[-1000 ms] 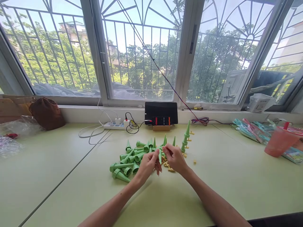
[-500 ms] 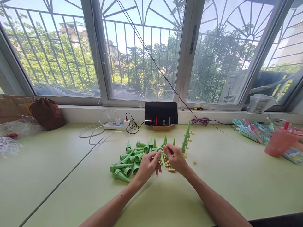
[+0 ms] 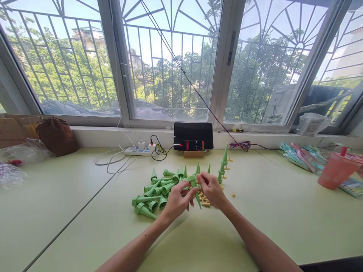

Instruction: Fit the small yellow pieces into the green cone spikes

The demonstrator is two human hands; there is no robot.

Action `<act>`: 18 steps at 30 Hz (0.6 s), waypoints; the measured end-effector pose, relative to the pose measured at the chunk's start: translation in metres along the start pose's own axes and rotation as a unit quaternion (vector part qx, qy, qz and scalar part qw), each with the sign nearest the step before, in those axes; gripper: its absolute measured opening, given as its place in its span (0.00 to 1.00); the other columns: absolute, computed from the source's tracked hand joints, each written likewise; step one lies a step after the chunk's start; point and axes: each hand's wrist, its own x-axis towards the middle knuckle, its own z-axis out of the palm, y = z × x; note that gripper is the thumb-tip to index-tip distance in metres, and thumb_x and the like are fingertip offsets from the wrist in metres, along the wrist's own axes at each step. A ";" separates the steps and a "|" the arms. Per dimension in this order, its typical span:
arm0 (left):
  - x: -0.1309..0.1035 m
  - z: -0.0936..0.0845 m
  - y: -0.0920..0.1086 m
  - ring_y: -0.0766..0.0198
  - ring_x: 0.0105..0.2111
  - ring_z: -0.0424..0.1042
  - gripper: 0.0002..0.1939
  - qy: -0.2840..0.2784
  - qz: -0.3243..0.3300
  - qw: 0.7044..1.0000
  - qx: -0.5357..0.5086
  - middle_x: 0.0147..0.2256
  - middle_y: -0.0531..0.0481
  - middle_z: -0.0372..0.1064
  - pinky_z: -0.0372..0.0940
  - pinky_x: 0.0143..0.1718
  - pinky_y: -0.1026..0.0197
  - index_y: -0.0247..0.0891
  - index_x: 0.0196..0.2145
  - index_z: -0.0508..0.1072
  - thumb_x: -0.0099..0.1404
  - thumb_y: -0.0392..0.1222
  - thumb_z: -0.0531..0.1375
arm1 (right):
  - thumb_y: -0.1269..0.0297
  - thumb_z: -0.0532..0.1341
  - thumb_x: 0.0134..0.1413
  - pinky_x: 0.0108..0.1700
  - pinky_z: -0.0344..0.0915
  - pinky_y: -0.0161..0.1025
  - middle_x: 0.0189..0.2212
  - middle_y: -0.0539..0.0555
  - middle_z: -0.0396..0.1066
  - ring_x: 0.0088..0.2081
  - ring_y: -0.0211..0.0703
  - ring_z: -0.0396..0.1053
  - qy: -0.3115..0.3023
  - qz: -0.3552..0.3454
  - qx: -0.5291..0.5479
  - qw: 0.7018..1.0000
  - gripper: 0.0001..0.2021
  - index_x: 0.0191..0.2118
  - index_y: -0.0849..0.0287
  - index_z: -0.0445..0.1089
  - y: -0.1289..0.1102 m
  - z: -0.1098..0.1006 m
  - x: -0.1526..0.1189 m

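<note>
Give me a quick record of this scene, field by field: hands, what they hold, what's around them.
left hand: grips the green cone spike by its wide end
right hand: pinches the same spike from the other side
spike pose: tip points down toward the table
pile of green spikes: lying left of the hands
stacked spikes: upright, behind the right hand
small yellow pieces: scattered under the hands
phone: propped by the window
</note>
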 end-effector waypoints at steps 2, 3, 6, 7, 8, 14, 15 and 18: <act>-0.001 0.000 -0.001 0.69 0.18 0.70 0.17 -0.002 0.009 1.000 0.013 0.33 0.50 0.64 0.59 0.10 0.70 0.33 0.35 0.72 0.60 0.53 0.61 | 0.52 0.51 0.62 0.23 0.48 0.33 0.16 0.44 0.52 0.20 0.34 0.49 -0.003 0.003 0.008 1.000 0.19 0.23 0.57 0.54 0.001 0.000 0.000; -0.001 0.000 -0.001 0.70 0.19 0.70 0.17 -0.002 0.013 1.000 0.018 0.34 0.49 0.64 0.60 0.10 0.70 0.34 0.37 0.73 0.60 0.52 0.60 | 0.52 0.51 0.62 0.23 0.48 0.33 0.15 0.44 0.52 0.19 0.33 0.49 -0.004 0.003 0.012 1.000 0.19 0.23 0.57 0.53 0.001 0.000 0.000; -0.001 -0.001 -0.002 0.70 0.19 0.69 0.17 0.000 0.022 0.999 0.031 0.37 0.47 0.64 0.60 0.11 0.70 0.34 0.39 0.74 0.61 0.52 0.59 | 0.52 0.51 0.63 0.23 0.48 0.33 0.15 0.44 0.52 0.19 0.33 0.50 -0.009 0.010 0.025 1.000 0.19 0.24 0.57 0.54 0.001 0.000 0.000; -0.001 -0.001 -0.002 0.71 0.19 0.69 0.17 0.002 0.023 0.999 0.034 0.38 0.47 0.64 0.60 0.11 0.70 0.35 0.40 0.74 0.61 0.51 0.59 | 0.52 0.51 0.63 0.23 0.48 0.33 0.14 0.44 0.52 0.19 0.33 0.50 -0.011 0.014 0.030 0.999 0.19 0.24 0.57 0.54 0.001 0.000 0.000; -0.001 -0.001 -0.002 0.71 0.19 0.69 0.17 0.003 0.024 0.999 0.036 0.38 0.47 0.64 0.60 0.11 0.70 0.35 0.41 0.74 0.62 0.51 0.59 | 0.52 0.51 0.63 0.22 0.48 0.33 0.14 0.44 0.53 0.18 0.33 0.50 -0.011 0.017 0.035 0.999 0.19 0.24 0.57 0.54 0.001 0.000 0.000; -0.001 0.000 0.001 0.70 0.20 0.69 0.16 0.003 0.025 0.999 0.039 0.38 0.48 0.64 0.60 0.11 0.71 0.37 0.42 0.73 0.61 0.50 0.59 | 0.50 0.52 0.62 0.20 0.48 0.33 0.13 0.43 0.53 0.16 0.32 0.49 -0.017 0.034 0.085 0.996 0.20 0.24 0.57 0.54 0.002 -0.001 0.001; -0.001 -0.001 0.001 0.70 0.21 0.69 0.16 0.002 0.024 0.999 0.039 0.38 0.48 0.64 0.60 0.12 0.71 0.37 0.42 0.73 0.61 0.50 0.60 | 0.50 0.53 0.61 0.20 0.48 0.33 0.12 0.43 0.53 0.15 0.32 0.49 -0.020 0.037 0.096 0.994 0.20 0.24 0.57 0.54 0.002 -0.001 0.001; -0.001 -0.001 0.000 0.70 0.22 0.69 0.17 0.001 0.024 0.999 0.040 0.38 0.48 0.63 0.60 0.12 0.71 0.38 0.44 0.73 0.61 0.49 0.60 | 0.48 0.53 0.60 0.18 0.48 0.32 0.12 0.42 0.53 0.14 0.32 0.49 -0.033 0.051 0.122 0.991 0.20 0.24 0.56 0.54 0.001 -0.001 0.001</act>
